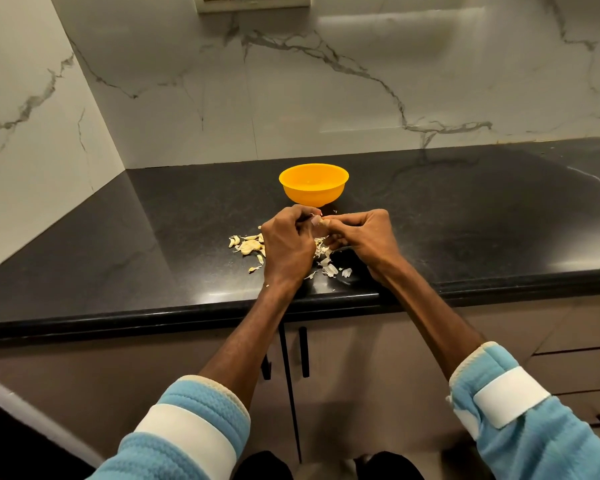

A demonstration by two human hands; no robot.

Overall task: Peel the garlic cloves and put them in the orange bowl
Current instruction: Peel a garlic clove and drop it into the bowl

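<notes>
An orange bowl (313, 184) stands on the black counter (118, 244), just beyond my hands. My left hand (286, 245) and my right hand (361, 237) meet over the counter, and their fingertips pinch one small garlic clove (321, 223) between them. The clove is mostly hidden by my fingers. A cluster of unpeeled cloves (248, 244) lies to the left of my left hand. Loose white skins (329, 268) are scattered under and in front of my hands. I cannot see what lies in the bowl's bottom.
The counter's front edge (187, 313) runs just below my wrists, with cabinet doors beneath. A marble wall rises behind the bowl and along the left side. The dark countertop stretches to the right.
</notes>
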